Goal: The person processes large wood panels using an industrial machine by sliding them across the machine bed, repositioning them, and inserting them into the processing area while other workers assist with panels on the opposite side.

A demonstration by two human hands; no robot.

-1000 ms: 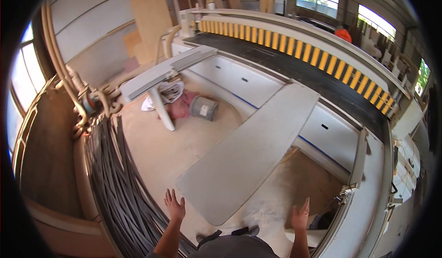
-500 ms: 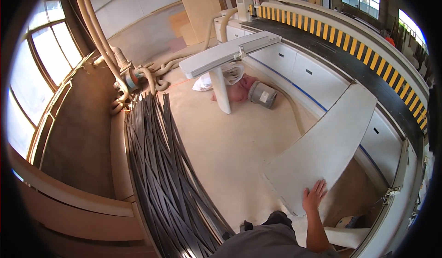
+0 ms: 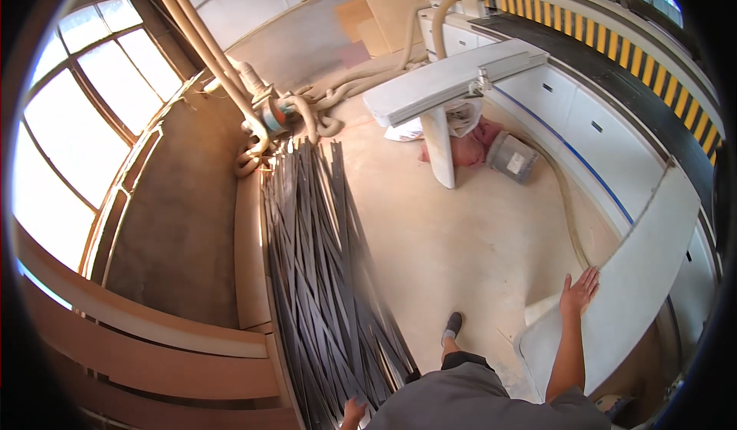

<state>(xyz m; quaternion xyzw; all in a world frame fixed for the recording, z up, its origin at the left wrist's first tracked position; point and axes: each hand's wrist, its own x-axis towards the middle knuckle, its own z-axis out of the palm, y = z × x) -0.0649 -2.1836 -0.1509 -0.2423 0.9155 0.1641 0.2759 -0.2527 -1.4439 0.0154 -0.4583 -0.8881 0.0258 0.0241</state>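
My right hand is stretched out flat, palm down, at the left edge of a long pale grey tabletop panel. Its fingers point away from me and hold nothing. Whether the palm rests on the panel or hovers just above it, I cannot tell. My left hand shows only in part at the lower edge, beside my grey shirt and close to a pile of long dark strips. Its fingers are too hidden to read. The strips lie lengthwise on the floor to my left.
A white machine with a yellow-and-black striped guard runs along the right. A pale arm table juts from it, above a grey bucket and pink sacks. A beige hose crosses the floor. Stacked boards lie left.
My view has swung left, so the room sits further right. My right hand has gone from the panel's near part to its left edge. My left hand and one foot have come into view.
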